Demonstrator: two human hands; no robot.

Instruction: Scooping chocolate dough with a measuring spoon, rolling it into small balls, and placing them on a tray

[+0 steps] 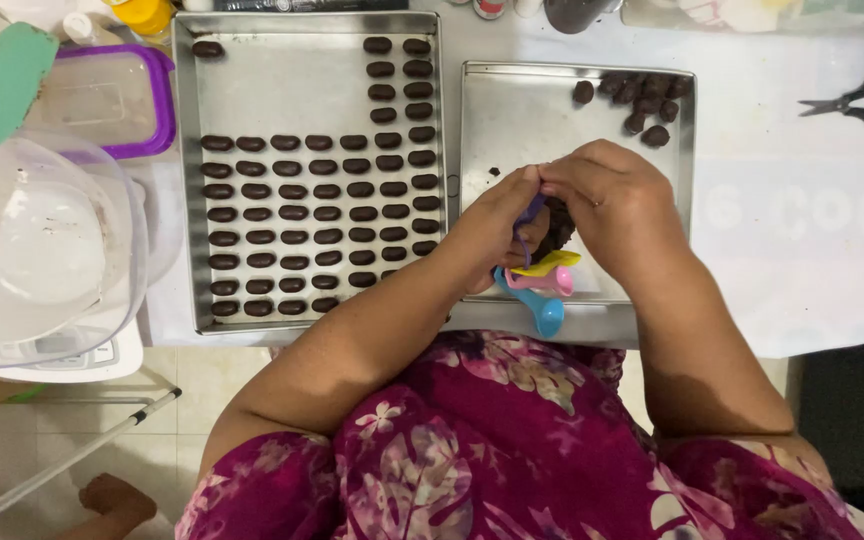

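Dough lump [555, 228] sits pinched in your right hand [620, 205], over the small tray [512, 120]; your left hand [497, 232] grips measuring spoons [544, 283]. Shaping step; next needs a firm press into the spoon.

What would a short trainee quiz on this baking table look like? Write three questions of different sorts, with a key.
1. True or false: the large tray holds rows of dark oblong pieces.
2. Which lies at the table's far right? A) scissors B) a rolling pin C) a whisk
3. Fill in: the left hand holds a set of coloured measuring ______.

Key
1. True.
2. A.
3. Spoons; the right hand meets the left over the small tray, a dark lump between them.
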